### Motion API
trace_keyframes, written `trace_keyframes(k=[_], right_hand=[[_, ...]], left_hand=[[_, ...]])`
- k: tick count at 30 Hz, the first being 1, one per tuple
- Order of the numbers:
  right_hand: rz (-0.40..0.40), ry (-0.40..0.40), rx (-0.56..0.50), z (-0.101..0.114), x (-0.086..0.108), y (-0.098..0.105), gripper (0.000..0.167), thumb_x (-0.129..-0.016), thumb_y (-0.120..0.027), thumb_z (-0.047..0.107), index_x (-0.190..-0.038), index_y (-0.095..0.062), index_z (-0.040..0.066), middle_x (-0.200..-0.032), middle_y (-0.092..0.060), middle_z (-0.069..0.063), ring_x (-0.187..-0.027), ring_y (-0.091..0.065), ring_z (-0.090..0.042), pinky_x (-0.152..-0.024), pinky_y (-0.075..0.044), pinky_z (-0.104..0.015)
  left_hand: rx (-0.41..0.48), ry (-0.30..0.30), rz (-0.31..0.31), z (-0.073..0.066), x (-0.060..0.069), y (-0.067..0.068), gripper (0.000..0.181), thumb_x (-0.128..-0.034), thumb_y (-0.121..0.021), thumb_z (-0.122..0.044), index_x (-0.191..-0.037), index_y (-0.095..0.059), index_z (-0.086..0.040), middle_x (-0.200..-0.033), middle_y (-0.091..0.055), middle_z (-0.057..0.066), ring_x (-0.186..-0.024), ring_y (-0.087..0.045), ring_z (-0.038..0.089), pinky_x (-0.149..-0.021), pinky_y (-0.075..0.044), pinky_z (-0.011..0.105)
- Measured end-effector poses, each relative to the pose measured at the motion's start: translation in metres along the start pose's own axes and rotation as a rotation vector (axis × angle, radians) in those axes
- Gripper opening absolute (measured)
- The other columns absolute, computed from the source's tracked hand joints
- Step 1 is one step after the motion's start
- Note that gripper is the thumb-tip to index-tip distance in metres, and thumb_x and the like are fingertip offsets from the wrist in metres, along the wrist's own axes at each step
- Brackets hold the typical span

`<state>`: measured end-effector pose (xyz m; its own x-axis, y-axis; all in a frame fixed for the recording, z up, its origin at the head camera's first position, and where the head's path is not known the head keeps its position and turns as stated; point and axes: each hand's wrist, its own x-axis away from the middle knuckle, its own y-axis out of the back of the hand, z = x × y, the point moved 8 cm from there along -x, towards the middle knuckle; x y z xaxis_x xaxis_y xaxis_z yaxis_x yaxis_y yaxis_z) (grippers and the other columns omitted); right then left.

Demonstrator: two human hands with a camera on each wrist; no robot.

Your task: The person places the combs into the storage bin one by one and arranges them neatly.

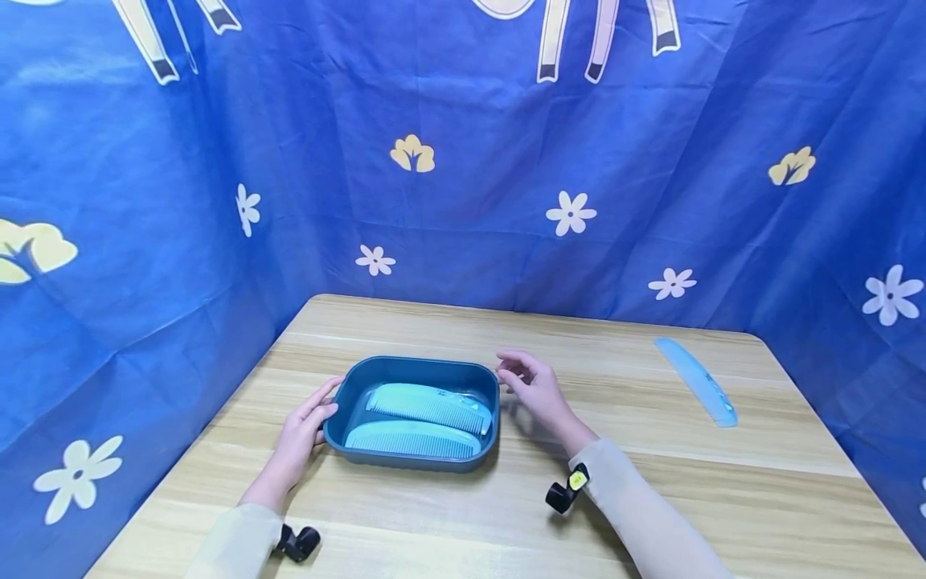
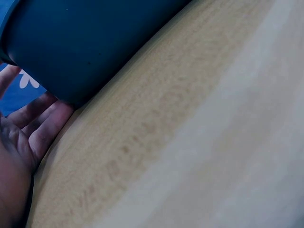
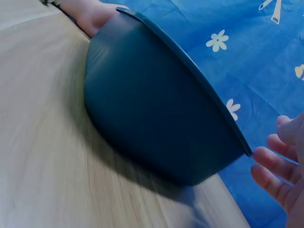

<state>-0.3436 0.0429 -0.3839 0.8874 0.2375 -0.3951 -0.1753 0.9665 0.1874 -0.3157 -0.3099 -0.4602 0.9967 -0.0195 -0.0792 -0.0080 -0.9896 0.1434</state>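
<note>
A dark blue-green plastic basin point(image 1: 412, 462) stands on the wooden table in the head view. Two light-blue combs lie inside it: a rear comb point(image 1: 427, 404) and a front comb point(image 1: 412, 439). At the basin's left end, my left hand point(image 1: 297, 434) holds the side, thumb over the rim and other fingers along the outer wall. In the left wrist view, fingers point(image 2: 50, 128) reach the basin's lower corner. My right hand point(image 1: 537, 390) is beside the right rim, fingers slightly bent and holding nothing. Its fingertips point(image 3: 259, 154) come very near the rim; contact is unclear.
Another light-blue comb point(image 1: 698, 382) lies apart on the right side of the wooden table point(image 1: 579, 515). A blue patterned cloth point(image 1: 477, 217) hangs behind the table and along both sides.
</note>
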Motion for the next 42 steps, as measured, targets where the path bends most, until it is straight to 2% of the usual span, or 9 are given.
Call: trace_keyframes(k=[12, 19, 26, 33, 35, 37, 40, 42], right_hand=[[-0.05, -0.048, 0.021, -0.012, 0.01, 0.028, 0.028, -0.088, -0.057, -0.007, -0.116, -0.056, -0.012, -0.095, -0.058, -0.031, -0.083, -0.057, -0.049, -0.07, -0.048, -0.058], [-0.082, -0.067, 0.064, -0.017, 0.014, 0.047, 0.029, -0.087, -0.058, -0.005, -0.115, -0.057, -0.011, -0.095, -0.059, -0.029, -0.083, -0.057, -0.049, -0.067, -0.051, -0.052], [-0.117, -0.074, 0.106, -0.018, 0.016, 0.067, 0.028, -0.086, -0.059, -0.006, -0.113, -0.058, -0.01, -0.093, -0.06, -0.027, -0.079, -0.059, -0.044, -0.067, -0.05, -0.054], [-0.133, -0.094, 0.136, -0.025, 0.023, 0.087, 0.028, -0.087, -0.059, -0.005, -0.114, -0.058, -0.009, -0.093, -0.059, -0.027, -0.081, -0.056, -0.05, -0.066, -0.052, -0.049], [-0.138, -0.104, 0.147, -0.027, 0.025, 0.092, 0.028, -0.087, -0.059, -0.004, -0.115, -0.058, -0.009, -0.093, -0.059, -0.027, -0.08, -0.059, -0.045, -0.067, -0.052, -0.048], [-0.144, -0.118, 0.151, -0.029, 0.028, 0.097, 0.029, -0.087, -0.059, -0.004, -0.115, -0.058, -0.009, -0.094, -0.059, -0.027, -0.076, -0.062, -0.032, -0.068, -0.052, -0.047], [-0.153, -0.123, 0.159, -0.032, 0.033, 0.103, 0.029, -0.086, -0.06, -0.005, -0.115, -0.057, -0.01, -0.094, -0.059, -0.028, -0.075, -0.062, -0.031, -0.066, -0.053, -0.042], [-0.16, -0.119, 0.169, -0.033, 0.035, 0.108, 0.029, -0.086, -0.06, -0.006, -0.115, -0.057, -0.012, -0.093, -0.058, -0.028, -0.076, -0.062, -0.035, -0.064, -0.053, -0.04]], left_hand=[[0.006, 0.005, 0.009, 0.002, 0.0, 0.0, 0.047, -0.0985, -0.045, -0.024, -0.144, -0.036, -0.014, -0.139, -0.034, 0.025, -0.099, -0.057, 0.007, -0.072, -0.053, 0.028], [0.023, -0.001, 0.017, 0.002, -0.002, -0.001, 0.047, -0.0986, -0.045, -0.023, -0.144, -0.036, -0.014, -0.14, -0.032, 0.025, -0.098, -0.058, 0.009, -0.071, -0.053, 0.028], [0.03, -0.007, 0.014, 0.005, -0.001, -0.001, 0.047, -0.0986, -0.045, -0.021, -0.144, -0.036, -0.013, -0.139, -0.034, 0.025, -0.096, -0.059, 0.01, -0.07, -0.054, 0.029], [0.03, -0.006, 0.016, 0.004, -0.002, 0.0, 0.047, -0.0982, -0.045, -0.022, -0.144, -0.036, -0.013, -0.14, -0.032, 0.025, -0.097, -0.059, 0.01, -0.07, -0.054, 0.029], [0.03, -0.006, 0.013, 0.004, -0.002, 0.001, 0.047, -0.0982, -0.045, -0.022, -0.144, -0.036, -0.012, -0.138, -0.034, 0.025, -0.095, -0.059, 0.01, -0.07, -0.054, 0.029], [0.031, -0.004, 0.01, 0.004, -0.002, 0.001, 0.047, -0.0982, -0.045, -0.021, -0.144, -0.036, -0.013, -0.136, -0.036, 0.025, -0.093, -0.06, 0.011, -0.069, -0.054, 0.029], [0.032, 0.001, 0.007, 0.004, -0.001, 0.001, 0.047, -0.0981, -0.045, -0.021, -0.143, -0.037, -0.013, -0.135, -0.037, 0.025, -0.091, -0.06, 0.012, -0.068, -0.054, 0.03], [0.027, 0.004, 0.005, 0.004, -0.001, 0.0, 0.047, -0.0983, -0.046, -0.022, -0.143, -0.037, -0.014, -0.136, -0.036, 0.025, -0.093, -0.059, 0.011, -0.069, -0.054, 0.029]])
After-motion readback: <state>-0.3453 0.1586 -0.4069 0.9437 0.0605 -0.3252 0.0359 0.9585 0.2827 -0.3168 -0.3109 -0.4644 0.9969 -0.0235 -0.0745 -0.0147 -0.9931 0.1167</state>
